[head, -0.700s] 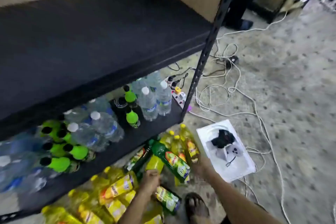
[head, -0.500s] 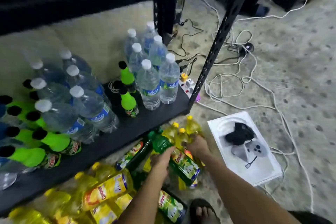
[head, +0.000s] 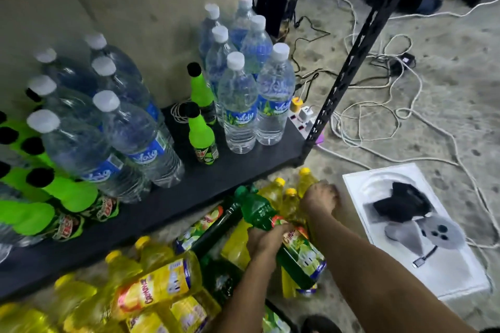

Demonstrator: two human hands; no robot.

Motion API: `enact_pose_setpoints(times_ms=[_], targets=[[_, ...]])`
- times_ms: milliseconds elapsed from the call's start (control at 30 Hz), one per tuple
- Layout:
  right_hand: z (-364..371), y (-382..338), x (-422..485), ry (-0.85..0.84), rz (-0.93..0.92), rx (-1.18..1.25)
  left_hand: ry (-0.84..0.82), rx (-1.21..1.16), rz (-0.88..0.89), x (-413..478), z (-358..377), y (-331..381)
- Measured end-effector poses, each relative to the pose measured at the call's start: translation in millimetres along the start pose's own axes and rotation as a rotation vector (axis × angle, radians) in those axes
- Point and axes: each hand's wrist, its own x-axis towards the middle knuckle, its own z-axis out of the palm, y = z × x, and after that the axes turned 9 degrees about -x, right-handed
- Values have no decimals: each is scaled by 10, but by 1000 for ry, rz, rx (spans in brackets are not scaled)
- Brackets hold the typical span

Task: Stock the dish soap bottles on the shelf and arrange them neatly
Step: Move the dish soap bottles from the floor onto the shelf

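Observation:
A pile of dish soap bottles lies on the floor under the black shelf [head: 232,181]. My left hand [head: 263,240] grips a green dish soap bottle [head: 295,249] around its middle, its cap pointing up-left. My right hand [head: 319,194] is closed on the upper part of an upright yellow dish soap bottle [head: 305,180], beside two other yellow ones [head: 273,192]. Several yellow bottles [head: 157,286] and a dark green one [head: 213,222] lie on their sides at lower left.
Water bottles [head: 240,105] and bright green soda bottles [head: 201,132] stand on the shelf, leaving bare board near its front edge. A black shelf post [head: 349,67] rises at the right corner. A white box [head: 416,227], cables [head: 378,116] and a power strip [head: 303,116] lie on the floor.
The view has dropped from the upper shelf to the lower one. My left hand has closed on the green bottle and my right hand has reached onto the upright yellow bottle.

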Motion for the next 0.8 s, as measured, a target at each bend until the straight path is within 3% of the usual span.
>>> enact_pose_setpoints(times_ms=[133,333,467,600,800], targets=[[-16,59,42,-89,-17,60,-2,73,152,-164,-291,128],[-441,338,-325,-82,-143,419,-92,308,542,-1232,-974,820],[-1167,600,-933,118,-319,685,-207,415,838,-2349,-1425,1414],[-2494,873,-1778,452,-514,949,-274,434,1127,-3709,-1779,1951],[-4627,1191,-2980,694,-905,1036,-365,168,1404,-4934,-2156,2807]])
